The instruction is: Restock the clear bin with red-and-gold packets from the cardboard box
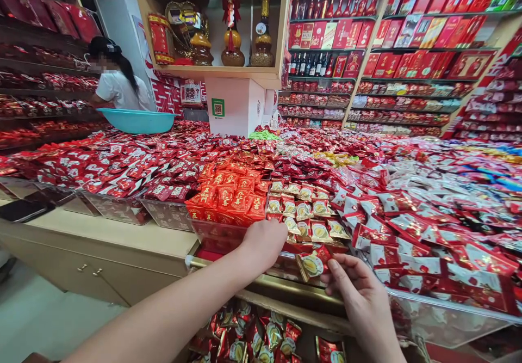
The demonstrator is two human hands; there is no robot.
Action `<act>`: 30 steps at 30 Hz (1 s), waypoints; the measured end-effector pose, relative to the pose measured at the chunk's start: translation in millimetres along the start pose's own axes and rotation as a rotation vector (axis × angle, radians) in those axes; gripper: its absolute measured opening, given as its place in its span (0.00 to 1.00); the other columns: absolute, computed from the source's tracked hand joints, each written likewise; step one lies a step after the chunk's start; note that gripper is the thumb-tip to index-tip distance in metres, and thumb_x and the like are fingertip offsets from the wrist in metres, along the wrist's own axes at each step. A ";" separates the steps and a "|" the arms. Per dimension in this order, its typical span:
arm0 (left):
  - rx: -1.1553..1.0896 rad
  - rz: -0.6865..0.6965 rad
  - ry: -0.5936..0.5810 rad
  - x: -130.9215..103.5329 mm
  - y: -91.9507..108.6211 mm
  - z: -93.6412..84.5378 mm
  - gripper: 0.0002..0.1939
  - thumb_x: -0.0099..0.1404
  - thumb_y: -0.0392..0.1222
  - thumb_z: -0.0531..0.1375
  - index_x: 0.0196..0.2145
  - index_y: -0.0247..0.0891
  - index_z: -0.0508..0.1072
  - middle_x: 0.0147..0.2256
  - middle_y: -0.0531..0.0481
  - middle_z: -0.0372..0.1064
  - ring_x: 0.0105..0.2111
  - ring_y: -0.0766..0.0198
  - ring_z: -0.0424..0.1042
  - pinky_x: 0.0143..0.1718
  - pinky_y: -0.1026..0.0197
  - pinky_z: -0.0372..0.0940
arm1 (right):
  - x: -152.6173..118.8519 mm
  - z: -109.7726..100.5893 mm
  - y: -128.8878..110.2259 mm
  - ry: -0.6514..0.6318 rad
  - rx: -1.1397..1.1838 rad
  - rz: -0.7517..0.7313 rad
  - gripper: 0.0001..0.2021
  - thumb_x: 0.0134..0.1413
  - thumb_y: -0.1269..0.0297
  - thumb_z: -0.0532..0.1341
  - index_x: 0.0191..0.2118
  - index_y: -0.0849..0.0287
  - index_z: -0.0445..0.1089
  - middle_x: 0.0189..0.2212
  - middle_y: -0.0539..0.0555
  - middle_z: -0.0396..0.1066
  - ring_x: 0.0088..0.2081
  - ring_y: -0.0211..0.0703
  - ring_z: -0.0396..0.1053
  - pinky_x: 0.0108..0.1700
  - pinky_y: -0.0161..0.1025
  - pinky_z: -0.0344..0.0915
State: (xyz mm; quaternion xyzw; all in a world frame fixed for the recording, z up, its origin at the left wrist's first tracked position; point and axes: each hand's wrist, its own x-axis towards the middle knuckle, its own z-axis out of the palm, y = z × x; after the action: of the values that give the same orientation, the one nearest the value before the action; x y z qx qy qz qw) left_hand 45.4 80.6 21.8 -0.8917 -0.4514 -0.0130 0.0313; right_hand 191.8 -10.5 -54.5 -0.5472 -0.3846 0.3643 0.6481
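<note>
Holding red-gold pkt (315, 264), R grip (361, 289)

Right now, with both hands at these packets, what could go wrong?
The right hand holds one packet by its end, so it might slip into the open box below. The left hand is at the neat packet rows, so it could nudge some out of line.
</note>
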 end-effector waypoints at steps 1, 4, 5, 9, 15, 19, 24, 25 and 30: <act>-0.014 0.004 0.012 -4.1 -1.0 -1.7 0.13 0.57 0.24 0.50 0.36 0.30 0.70 0.33 0.38 0.70 0.33 0.52 0.73 0.32 0.52 0.68 | 0.5 0.0 -0.9 0.003 0.006 0.003 0.15 0.42 0.56 0.63 0.34 0.59 0.63 0.21 0.49 0.68 0.20 0.37 0.66 0.22 0.33 0.66; -0.093 0.029 0.050 -27.6 -1.7 -3.8 0.12 0.61 0.29 0.49 0.39 0.35 0.68 0.36 0.42 0.69 0.34 0.56 0.72 0.35 0.54 0.67 | -1.2 0.3 -2.2 -0.003 0.009 0.015 0.16 0.40 0.56 0.64 0.33 0.60 0.64 0.20 0.49 0.68 0.21 0.37 0.65 0.21 0.32 0.65; -0.159 0.050 0.063 -38.4 -1.0 -1.8 0.12 0.63 0.33 0.49 0.41 0.38 0.68 0.37 0.44 0.69 0.36 0.58 0.71 0.38 0.56 0.66 | -3.4 1.1 -1.7 -0.025 0.009 0.023 0.15 0.40 0.56 0.64 0.33 0.60 0.65 0.20 0.49 0.68 0.21 0.37 0.65 0.21 0.32 0.64; -0.886 0.029 0.048 -79.2 4.0 21.7 0.26 0.55 0.47 0.60 0.51 0.42 0.62 0.45 0.48 0.68 0.42 0.60 0.68 0.43 0.62 0.63 | -19.4 12.4 6.2 -0.246 -0.007 0.068 0.11 0.44 0.57 0.62 0.32 0.60 0.67 0.22 0.50 0.68 0.22 0.36 0.64 0.23 0.31 0.64; -1.274 -0.113 0.002 -92.3 3.6 48.5 0.14 0.54 0.37 0.59 0.41 0.39 0.71 0.34 0.53 0.72 0.35 0.62 0.69 0.37 0.65 0.63 | -36.4 34.7 27.7 -0.293 -0.086 -0.085 0.13 0.44 0.56 0.61 0.36 0.57 0.69 0.25 0.51 0.69 0.30 0.41 0.68 0.33 0.35 0.67; -1.208 -0.142 0.067 -91.7 2.6 47.7 0.17 0.53 0.38 0.60 0.43 0.39 0.69 0.36 0.51 0.72 0.36 0.62 0.68 0.39 0.65 0.63 | -34.5 34.6 34.7 -0.341 -0.132 -0.130 0.11 0.47 0.56 0.59 0.33 0.58 0.69 0.25 0.52 0.69 0.30 0.41 0.68 0.32 0.34 0.67; -1.241 -0.097 0.103 -94.2 0.4 55.7 0.16 0.55 0.36 0.58 0.43 0.40 0.67 0.37 0.52 0.71 0.37 0.63 0.69 0.40 0.65 0.63 | -24.2 23.4 21.9 -0.418 -0.281 -0.212 0.10 0.52 0.59 0.56 0.37 0.57 0.67 0.31 0.53 0.72 0.32 0.41 0.70 0.34 0.34 0.67; -1.258 -0.111 0.117 -94.3 -0.1 58.1 0.16 0.55 0.36 0.58 0.44 0.40 0.67 0.37 0.51 0.71 0.37 0.63 0.69 0.40 0.65 0.63 | -17.7 22.2 16.6 -0.396 -0.346 -0.271 0.10 0.53 0.60 0.55 0.38 0.57 0.67 0.32 0.54 0.72 0.34 0.41 0.70 0.35 0.34 0.67; -1.307 -0.108 0.100 -93.2 -1.7 59.4 0.15 0.56 0.37 0.57 0.43 0.38 0.66 0.36 0.50 0.72 0.35 0.63 0.69 0.39 0.65 0.64 | 35.3 36.6 -10.2 -0.230 -0.920 -0.698 0.12 0.55 0.64 0.52 0.40 0.59 0.69 0.38 0.57 0.71 0.38 0.46 0.66 0.42 0.43 0.61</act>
State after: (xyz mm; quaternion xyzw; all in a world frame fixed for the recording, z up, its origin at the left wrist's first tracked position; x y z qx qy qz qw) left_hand -11.4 10.7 -42.2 -0.7015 -0.3927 -0.3274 -0.4966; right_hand 175.0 35.3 -37.0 -0.5700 -0.7283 -0.0177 0.3799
